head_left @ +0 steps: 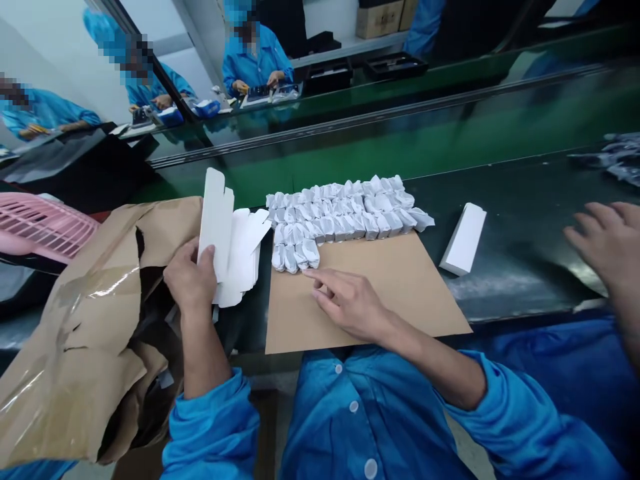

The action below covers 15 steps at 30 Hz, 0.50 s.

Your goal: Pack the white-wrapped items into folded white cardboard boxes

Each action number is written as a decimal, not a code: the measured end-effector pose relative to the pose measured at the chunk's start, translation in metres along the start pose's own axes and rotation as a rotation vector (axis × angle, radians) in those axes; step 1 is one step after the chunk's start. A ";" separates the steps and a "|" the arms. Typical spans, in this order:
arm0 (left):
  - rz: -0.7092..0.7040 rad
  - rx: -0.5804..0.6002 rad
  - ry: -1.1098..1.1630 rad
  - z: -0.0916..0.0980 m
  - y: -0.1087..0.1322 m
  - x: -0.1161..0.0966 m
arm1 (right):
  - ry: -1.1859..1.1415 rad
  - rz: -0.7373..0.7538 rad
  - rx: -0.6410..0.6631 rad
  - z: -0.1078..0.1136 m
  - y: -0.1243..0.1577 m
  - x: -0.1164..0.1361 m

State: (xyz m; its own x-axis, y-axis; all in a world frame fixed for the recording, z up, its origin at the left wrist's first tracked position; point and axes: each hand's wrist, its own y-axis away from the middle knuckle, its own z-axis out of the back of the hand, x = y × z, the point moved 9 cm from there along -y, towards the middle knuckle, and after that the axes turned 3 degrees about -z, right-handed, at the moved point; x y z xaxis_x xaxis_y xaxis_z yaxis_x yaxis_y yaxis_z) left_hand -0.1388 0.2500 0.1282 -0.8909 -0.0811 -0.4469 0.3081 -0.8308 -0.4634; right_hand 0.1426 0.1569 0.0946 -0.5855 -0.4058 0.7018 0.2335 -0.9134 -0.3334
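My left hand (193,277) is closed on a flat, folded white carton (214,230), thumb in front, lifted at the side of a stack of similar flat cartons (245,257). My right hand (353,303) rests over a brown cardboard sheet (370,283). Its index finger is stretched out, with the tip at the front row of small paper-wrapped pieces (295,255); a gap shows between finger and thumb, and nothing is visibly held. Several tight rows of these white-wrapped pieces (345,210) stand along the sheet's far edge. An assembled white box (464,240) lies to the right.
A torn brown carton (95,287) and a pink plastic basket (45,223) crowd the left. Another person's hand (607,243) reaches in at the right, near clear plastic bags (623,157). Behind the green conveyor line (450,127), co-workers in blue (257,57) handle small parts.
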 end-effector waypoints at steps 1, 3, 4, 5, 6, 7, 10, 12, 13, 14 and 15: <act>-0.006 -0.035 0.014 0.007 0.008 -0.006 | -0.048 -0.043 0.006 -0.002 -0.001 -0.001; 0.001 -0.063 0.121 0.013 0.040 -0.024 | -0.231 -0.155 0.009 -0.005 -0.002 -0.003; 0.025 -0.028 0.266 0.009 0.062 -0.033 | -0.351 -0.204 -0.011 -0.005 -0.003 -0.003; 0.040 0.081 0.443 -0.003 0.086 -0.046 | -0.462 -0.238 -0.049 -0.003 -0.004 -0.004; 0.039 0.251 0.587 -0.018 0.111 -0.062 | -0.541 -0.256 -0.085 0.000 -0.004 -0.004; 0.035 0.411 0.686 -0.031 0.136 -0.076 | -0.574 -0.265 -0.106 0.005 -0.005 -0.006; 0.081 0.645 0.922 -0.044 0.178 -0.088 | -0.439 -0.260 0.042 0.017 -0.004 -0.012; 0.103 0.630 0.998 -0.037 0.171 -0.077 | -0.273 -0.177 0.288 0.019 0.004 -0.011; 0.089 0.624 0.969 -0.034 0.164 -0.071 | -0.188 -0.118 0.389 0.019 0.010 -0.010; 0.057 0.637 0.895 -0.032 0.156 -0.067 | -0.100 -0.058 0.453 0.020 0.017 -0.008; 0.022 0.647 0.807 -0.031 0.149 -0.065 | -0.007 -0.007 0.475 0.021 0.022 -0.006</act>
State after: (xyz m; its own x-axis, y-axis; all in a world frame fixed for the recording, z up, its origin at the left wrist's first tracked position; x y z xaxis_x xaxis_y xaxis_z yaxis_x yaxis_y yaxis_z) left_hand -0.0247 0.1484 0.0641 -0.3244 0.0948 -0.9411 -0.1293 -0.9901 -0.0551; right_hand 0.1679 0.1381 0.0962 -0.5835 -0.3984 0.7077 0.5594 -0.8288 -0.0054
